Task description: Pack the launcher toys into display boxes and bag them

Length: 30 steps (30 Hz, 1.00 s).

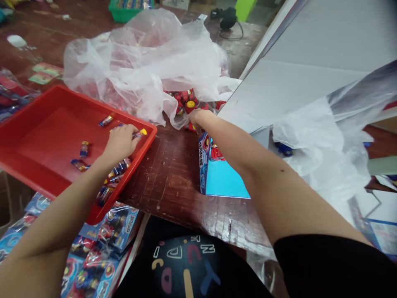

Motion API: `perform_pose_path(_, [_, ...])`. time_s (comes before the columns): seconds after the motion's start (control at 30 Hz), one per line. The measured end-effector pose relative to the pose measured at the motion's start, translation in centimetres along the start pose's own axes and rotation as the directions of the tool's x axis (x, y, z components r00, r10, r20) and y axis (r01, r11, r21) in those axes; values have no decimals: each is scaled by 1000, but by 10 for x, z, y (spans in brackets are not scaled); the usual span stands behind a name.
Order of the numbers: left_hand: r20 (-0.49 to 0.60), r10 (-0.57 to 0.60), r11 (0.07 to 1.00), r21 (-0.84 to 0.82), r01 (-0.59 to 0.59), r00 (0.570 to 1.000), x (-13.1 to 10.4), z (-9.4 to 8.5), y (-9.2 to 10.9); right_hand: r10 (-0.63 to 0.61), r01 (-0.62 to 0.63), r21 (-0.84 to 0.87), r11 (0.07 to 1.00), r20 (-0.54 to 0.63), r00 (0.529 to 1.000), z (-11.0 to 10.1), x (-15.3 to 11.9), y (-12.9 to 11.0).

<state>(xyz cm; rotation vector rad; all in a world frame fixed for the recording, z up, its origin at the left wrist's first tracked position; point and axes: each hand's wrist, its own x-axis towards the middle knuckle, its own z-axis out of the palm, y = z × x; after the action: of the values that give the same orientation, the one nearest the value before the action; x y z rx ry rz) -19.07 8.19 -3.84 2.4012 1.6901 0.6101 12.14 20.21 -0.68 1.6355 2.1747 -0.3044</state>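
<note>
My left hand [121, 142] is inside the red tray [52, 124], its fingers closed on a small tube with a yellow cap [140, 133]. More small wrapped tubes [105, 193] lie in the tray, mostly along its right side. My right hand [198, 119] reaches to the red toys [187, 101] at the mouth of a plastic bag; its fingertips are hidden, so what it holds cannot be made out. Below that forearm, a blue box [228, 180] lies on the dark table with a red toy [216, 153] at its upper part.
Crumpled clear plastic bags [145, 62] cover the table behind. A large white carton [310, 82] stands at the right, near more plastic [322, 157]. Packaged toys [93, 256] are stacked at the lower left. Farther back sits a green basket [124, 14].
</note>
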Motion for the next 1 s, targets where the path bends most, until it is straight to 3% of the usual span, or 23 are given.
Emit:
perform_pose_path(0.1, [17, -54, 983, -173, 57, 998, -43, -23, 31, -185, 189, -22, 982, 121, 975, 0, -29, -10])
perform_pose_path(0.17, [54, -58, 933, -351, 73, 997, -77, -31, 59, -418, 414, 93, 906, 29, 908, 3, -60, -12])
perform_pose_path(0.23, [106, -76, 870, -479, 118, 992, -106, -31, 87, -623, 649, 226, 726, -181, 761, 10, -96, -11])
perform_pose_path(0.3, [175, -93, 827, -535, 174, 980, -124, -25, 109, -704, 799, 294, 524, -378, 601, 23, -133, -12])
perform_pose_path(0.33, [210, -88, 806, -560, 194, 974, -128, -20, 116, -708, 838, 305, 452, -450, 545, 30, -149, -13])
perform_pose_path(0.4, [250, -43, 751, -630, 196, 967, -129, -10, 126, -678, 868, 314, 385, -542, 497, 46, -175, -19])
perform_pose_path(0.5, [249, 58, 694, -706, 141, 967, -120, -1, 134, -575, 875, 302, 378, -665, 477, 65, -199, -24])
perform_pose_path(0.63, [273, 163, 667, -739, 98, 948, -107, -5, 148, -458, 885, 230, 404, -787, 413, 77, -215, -19])
perform_pose_path(0.73, [209, 240, 677, -736, -9, 948, -106, -4, 161, -385, 869, 249, 429, -819, 425, 85, -226, -19])
perform_pose_path(0.8, [87, 268, 741, -656, -147, 960, -109, 5, 166, -251, 839, 333, 431, -849, 466, 93, -233, -25])
perform_pose_path(0.83, [-2, 294, 783, -574, -242, 956, -110, 11, 168, -160, 806, 412, 425, -842, 515, 97, -237, -28])
perform_pose_path(0.9, [-160, 398, 829, -360, -428, 904, -112, 23, 168, -14, 674, 632, 382, -725, 689, 102, -245, -31])
perform_pose_path(0.93, [-201, 455, 824, -274, -496, 867, -112, 28, 167, 7, 580, 733, 355, -623, 783, 103, -249, -29])
perform_pose_path(0.97, [-211, 493, 813, -233, -533, 844, -112, 32, 166, -8, 500, 794, 345, -530, 848, 104, -254, -25])
perform_pose_path(1.0, [-191, 501, 807, -249, -536, 844, -110, 33, 164, -46, 462, 808, 367, -480, 876, 103, -259, -19])
